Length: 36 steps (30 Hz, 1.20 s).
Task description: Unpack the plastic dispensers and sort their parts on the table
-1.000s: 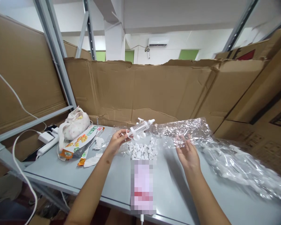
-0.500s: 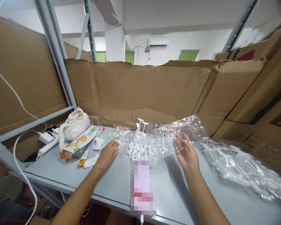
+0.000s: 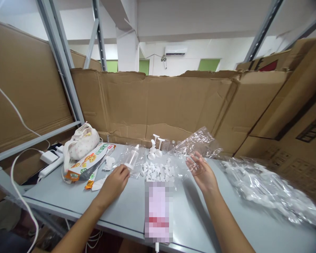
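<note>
My left hand [image 3: 118,180] is closed on the base of a clear bottle with a white tip [image 3: 133,156], which lies tilted over a small clear bag. My right hand [image 3: 203,173] is raised with its fingers apart, palm facing inward, beside a large clear plastic bag [image 3: 197,142]; whether it touches the film is hard to tell. Between my hands lies a pile of small white parts [image 3: 158,171]. Behind the pile stand white pump-like pieces [image 3: 152,151] and small clear containers [image 3: 173,144]. A blurred pink phone-like object [image 3: 158,211] lies in front.
At the left are a cloth bag [image 3: 81,142], an orange-and-white package [image 3: 91,163], crumpled tissue [image 3: 109,163] and a power strip [image 3: 50,168]. Bagged white parts [image 3: 271,191] cover the right side. Cardboard [image 3: 163,105] walls the back of the grey table [image 3: 131,211].
The bottle in my left hand now shows with its tip pointing away. My right hand has shifted slightly left, and the large clear bag has changed shape. The view has moved slightly.
</note>
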{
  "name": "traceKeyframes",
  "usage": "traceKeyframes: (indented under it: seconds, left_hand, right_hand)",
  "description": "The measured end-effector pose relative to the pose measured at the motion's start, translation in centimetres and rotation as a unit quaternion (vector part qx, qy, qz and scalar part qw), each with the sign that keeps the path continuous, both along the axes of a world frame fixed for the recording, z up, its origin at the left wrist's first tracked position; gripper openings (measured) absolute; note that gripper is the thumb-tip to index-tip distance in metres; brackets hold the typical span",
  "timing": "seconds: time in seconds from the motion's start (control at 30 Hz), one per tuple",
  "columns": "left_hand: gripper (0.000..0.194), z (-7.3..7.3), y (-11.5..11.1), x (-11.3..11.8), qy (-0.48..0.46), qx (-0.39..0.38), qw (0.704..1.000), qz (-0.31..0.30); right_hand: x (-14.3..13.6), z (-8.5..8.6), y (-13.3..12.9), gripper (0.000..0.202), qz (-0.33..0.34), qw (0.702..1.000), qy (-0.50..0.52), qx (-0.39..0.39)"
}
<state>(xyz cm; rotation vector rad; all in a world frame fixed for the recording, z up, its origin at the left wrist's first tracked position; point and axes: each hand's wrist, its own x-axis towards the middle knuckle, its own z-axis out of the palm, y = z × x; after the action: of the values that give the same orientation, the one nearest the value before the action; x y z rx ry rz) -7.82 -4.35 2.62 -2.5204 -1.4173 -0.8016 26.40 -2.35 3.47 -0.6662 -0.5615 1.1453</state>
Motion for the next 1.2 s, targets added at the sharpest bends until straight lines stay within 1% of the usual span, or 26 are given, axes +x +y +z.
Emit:
traceKeyframes:
  seconds: [0.07, 0.2, 0.3, 0.43, 0.5, 0.57, 0.7, 0.8, 0.9, 0.97, 1.03, 1.1, 1.13, 1.17, 1.2]
  left_hand:
    - [0.018, -0.1, -1.4, -1.3, 0.026, 0.007, 0.998, -0.053]
    - [0.022, -0.5, -3.4, -3.6, 0.074, 0.000, 0.991, -0.111]
    - [0.025, -0.8, -3.9, -4.6, 0.089, -0.018, 0.987, -0.130]
    - [0.030, -1.5, -3.6, -5.8, 0.072, -0.023, 0.985, -0.153]
    - [0.032, -1.8, -3.4, -6.3, 0.068, -0.031, 0.985, -0.153]
    - [0.032, -1.9, -3.3, -6.7, 0.072, -0.042, 0.987, -0.141]
    - [0.028, -1.5, -3.4, -6.5, 0.078, -0.032, 0.991, -0.106]
    - [0.023, -0.9, -3.3, -5.2, 0.065, -0.014, 0.994, -0.090]
    - [0.021, -0.2, -3.1, -2.7, 0.020, 0.003, 0.996, -0.088]
    - [0.021, 0.5, -2.8, -0.4, -0.026, -0.001, 0.994, -0.108]
    - [0.020, 1.3, -2.2, 2.0, -0.084, -0.024, 0.987, -0.138]
    - [0.019, 2.0, -1.3, 4.5, -0.157, -0.061, 0.973, -0.160]
    - [0.020, 2.4, -0.7, 5.7, -0.205, -0.083, 0.961, -0.165]
    - [0.023, 2.7, 0.1, 6.8, -0.266, -0.110, 0.943, -0.164]
    - [0.028, 3.0, 0.9, 7.9, -0.331, -0.145, 0.917, -0.169]
  right_hand:
    - [0.1, -0.1, 0.1, 0.026, 0.000, 1.000, 0.002, -0.003]
    - [0.0, -0.2, 0.2, 0.028, 0.004, 1.000, 0.005, -0.006]
    - [0.0, -0.4, 0.3, 0.030, 0.006, 1.000, 0.002, -0.006]
    - [0.1, -0.5, 0.4, 0.030, 0.008, 1.000, -0.001, -0.011]
    - [0.1, -0.5, 0.3, 0.029, 0.011, 1.000, -0.005, -0.014]
    - [0.1, -0.4, 0.3, 0.027, 0.012, 1.000, -0.008, -0.017]
    - [-0.1, -0.4, 0.2, 0.025, 0.006, 1.000, -0.021, -0.020]
    - [-0.3, -0.5, 0.2, 0.025, 0.012, 0.999, -0.037, -0.023]
    - [-0.6, -0.3, 0.0, 0.026, 0.039, 0.998, -0.047, -0.033]
    - [-0.9, -0.1, -0.2, 0.026, 0.074, 0.995, -0.056, -0.037]
    - [-1.2, 0.1, -0.5, 0.029, 0.127, 0.989, -0.072, -0.037]
    - [-1.5, 0.3, -0.7, 0.034, 0.189, 0.977, -0.092, -0.032]
    - [-1.7, 0.4, -0.8, 0.036, 0.220, 0.970, -0.103, -0.030]
    - [-1.8, 0.5, -1.0, 0.037, 0.247, 0.962, -0.113, -0.030]
    - [-2.0, 0.5, -1.1, 0.038, 0.271, 0.954, -0.125, -0.031]
